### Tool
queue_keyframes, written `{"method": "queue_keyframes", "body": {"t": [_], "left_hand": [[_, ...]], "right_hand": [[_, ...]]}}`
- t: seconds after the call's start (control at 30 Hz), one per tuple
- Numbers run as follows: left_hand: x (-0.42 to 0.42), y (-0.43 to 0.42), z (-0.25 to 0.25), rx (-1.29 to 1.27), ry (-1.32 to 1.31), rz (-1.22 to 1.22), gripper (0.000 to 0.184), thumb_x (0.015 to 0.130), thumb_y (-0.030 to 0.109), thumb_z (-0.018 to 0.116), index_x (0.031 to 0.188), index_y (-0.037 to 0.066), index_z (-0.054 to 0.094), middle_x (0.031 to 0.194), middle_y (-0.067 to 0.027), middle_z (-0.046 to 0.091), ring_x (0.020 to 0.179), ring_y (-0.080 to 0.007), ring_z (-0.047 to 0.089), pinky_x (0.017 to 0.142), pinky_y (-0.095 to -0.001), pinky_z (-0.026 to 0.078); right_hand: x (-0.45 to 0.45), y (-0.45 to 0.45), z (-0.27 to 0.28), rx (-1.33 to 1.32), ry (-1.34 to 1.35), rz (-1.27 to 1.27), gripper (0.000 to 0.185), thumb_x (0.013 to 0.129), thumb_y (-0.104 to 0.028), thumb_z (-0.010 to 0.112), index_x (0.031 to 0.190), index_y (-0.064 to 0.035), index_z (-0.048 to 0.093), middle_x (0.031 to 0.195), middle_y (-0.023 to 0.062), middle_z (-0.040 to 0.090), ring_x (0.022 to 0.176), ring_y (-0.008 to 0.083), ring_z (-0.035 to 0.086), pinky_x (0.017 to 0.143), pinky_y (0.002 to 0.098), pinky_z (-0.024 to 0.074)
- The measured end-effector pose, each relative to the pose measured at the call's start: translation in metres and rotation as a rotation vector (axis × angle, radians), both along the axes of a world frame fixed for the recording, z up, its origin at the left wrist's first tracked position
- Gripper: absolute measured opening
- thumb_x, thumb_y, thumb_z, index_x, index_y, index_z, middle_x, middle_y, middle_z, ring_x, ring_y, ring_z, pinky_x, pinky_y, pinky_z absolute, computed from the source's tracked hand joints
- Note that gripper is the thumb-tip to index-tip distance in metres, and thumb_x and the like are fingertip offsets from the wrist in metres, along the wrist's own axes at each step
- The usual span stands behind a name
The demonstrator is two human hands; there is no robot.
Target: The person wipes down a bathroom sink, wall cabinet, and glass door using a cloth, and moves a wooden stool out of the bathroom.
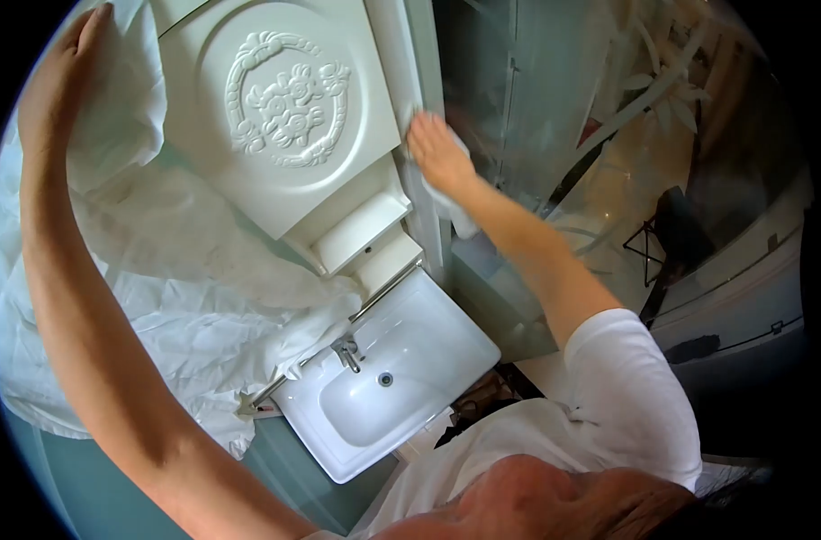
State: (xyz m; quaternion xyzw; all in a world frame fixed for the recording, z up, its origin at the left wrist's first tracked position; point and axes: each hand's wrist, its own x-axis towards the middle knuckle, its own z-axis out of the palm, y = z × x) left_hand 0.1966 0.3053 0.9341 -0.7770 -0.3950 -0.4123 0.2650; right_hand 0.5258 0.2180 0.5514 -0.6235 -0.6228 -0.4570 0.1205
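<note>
My left hand (64, 67) is raised at the upper left, its fingers closed at the top of a large white fabric sheet (185, 234). The sheet drapes down beside the cabinet, wrinkled, and bunches near the faucet (346, 351). My right hand (439, 151) presses a white cloth (457, 214) against the narrow white side panel (419, 67), right of the cabinet door. The cloth shows below the palm and along the hand's edge; the rest of it is hidden. A raised floral pattern decorates the white cabinet door (289, 108).
Below the door are small white shelves (365, 234). Beneath them a white washbasin (401, 369) with a drain juts toward me, a metal rail (388, 292) along its back. At right stands a glass panel (482, 90) with reflections and a flower pattern.
</note>
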Motion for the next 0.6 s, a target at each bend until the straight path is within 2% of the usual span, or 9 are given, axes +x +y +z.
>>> {"method": "queue_keyframes", "body": {"t": [0.13, 0.23, 0.33, 0.4, 0.43, 0.5, 0.53, 0.57, 0.6], "left_hand": [[0.002, 0.007, 0.003, 0.039, 0.037, -0.036, 0.048, 0.083, 0.054, 0.033, 0.112, 0.024, 0.057, 0.101, -0.0045, 0.062, 0.094, -0.0227, 0.058, 0.082, -0.0304, 0.041], [0.002, -0.003, 0.001, -0.006, 0.027, -0.019, 0.049, 0.083, 0.054, 0.032, 0.114, 0.024, 0.055, 0.103, -0.0037, 0.061, 0.095, -0.0220, 0.057, 0.084, -0.0300, 0.040], [0.007, -0.011, -0.002, -0.020, 0.053, 0.036, 0.050, 0.083, 0.054, 0.030, 0.115, 0.024, 0.054, 0.107, -0.0038, 0.060, 0.100, -0.0224, 0.055, 0.086, -0.0304, 0.039], [0.008, -0.008, -0.004, 0.048, 0.063, 0.009, 0.048, 0.084, 0.052, 0.030, 0.115, 0.024, 0.054, 0.113, -0.0025, 0.056, 0.105, -0.0235, 0.052, 0.087, -0.0336, 0.039], [0.008, -0.001, -0.005, 0.038, 0.053, -0.001, 0.048, 0.084, 0.052, 0.030, 0.115, 0.024, 0.054, 0.113, -0.0025, 0.056, 0.105, -0.0235, 0.052, 0.087, -0.0336, 0.039], [0.007, 0.015, -0.012, 0.614, -0.031, -0.095, 0.039, 0.082, 0.040, 0.045, 0.113, 0.019, 0.055, 0.119, -0.0051, 0.052, 0.108, -0.0250, 0.050, 0.090, -0.0385, 0.037], [0.008, 0.007, -0.022, 0.594, -0.034, -0.098, 0.039, 0.082, 0.040, 0.045, 0.113, 0.019, 0.055, 0.119, -0.0051, 0.052, 0.108, -0.0250, 0.050, 0.090, -0.0385, 0.037], [0.011, -0.010, -0.033, 0.663, -0.070, -0.244, 0.037, 0.083, 0.036, 0.047, 0.116, 0.019, 0.054, 0.121, -0.0065, 0.051, 0.111, -0.0255, 0.048, 0.092, -0.0372, 0.036], [0.013, -0.027, -0.047, 0.728, -0.113, -0.385, 0.037, 0.084, 0.033, 0.050, 0.118, 0.018, 0.052, 0.123, -0.0078, 0.049, 0.114, -0.0261, 0.046, 0.093, -0.0359, 0.035]], "right_hand": [[-0.001, -0.110, -0.208, -0.573, 0.282, -0.094, 0.032, 0.074, -0.020, 0.049, 0.098, -0.0009, 0.058, 0.104, 0.0150, 0.054, 0.108, 0.0291, 0.044, 0.099, 0.0384, 0.0292], [-0.007, -0.201, -0.205, -0.987, 0.018, 0.089, 0.022, 0.071, -0.019, 0.051, 0.079, -0.0041, 0.065, 0.093, 0.0101, 0.059, 0.102, 0.0252, 0.047, 0.102, 0.0407, 0.0244], [-0.009, -0.195, -0.138, -0.967, -0.060, 0.078, 0.022, 0.069, -0.019, 0.052, 0.078, -0.0036, 0.065, 0.090, 0.0092, 0.059, 0.102, 0.0259, 0.048, 0.102, 0.0453, 0.0232], [-0.002, -0.160, -0.077, -0.740, -0.181, -0.014, 0.026, 0.069, -0.017, 0.051, 0.085, 0.0007, 0.062, 0.092, 0.0142, 0.058, 0.101, 0.0306, 0.049, 0.100, 0.0503, 0.0245], [0.011, -0.139, -0.051, -0.339, -0.015, 0.008, 0.023, 0.073, -0.016, 0.050, 0.086, -0.0012, 0.062, 0.100, 0.0180, 0.055, 0.106, 0.0367, 0.045, 0.093, 0.0461, 0.0350], [0.017, -0.117, 0.059, -0.137, -0.034, 0.046, 0.026, 0.075, -0.013, 0.048, 0.094, 0.0019, 0.056, 0.107, 0.0218, 0.051, 0.108, 0.0437, 0.042, 0.087, 0.0462, 0.0406], [0.022, -0.114, 0.114, -0.028, -0.272, -0.032, 0.022, 0.074, -0.011, 0.048, 0.092, 0.0001, 0.056, 0.106, 0.0206, 0.052, 0.105, 0.0400, 0.046, 0.087, 0.0449, 0.0416], [0.012, -0.123, 0.176, 0.075, -0.412, -0.068, 0.018, 0.072, -0.012, 0.049, 0.088, -0.0081, 0.057, 0.095, 0.0089, 0.056, 0.099, 0.0252, 0.050, 0.095, 0.0455, 0.0324], [0.009, -0.124, 0.226, -0.064, -0.214, -0.218, 0.022, 0.073, -0.014, 0.050, 0.093, -0.0086, 0.057, 0.098, 0.0059, 0.055, 0.101, 0.0218, 0.049, 0.095, 0.0447, 0.0317]]}}
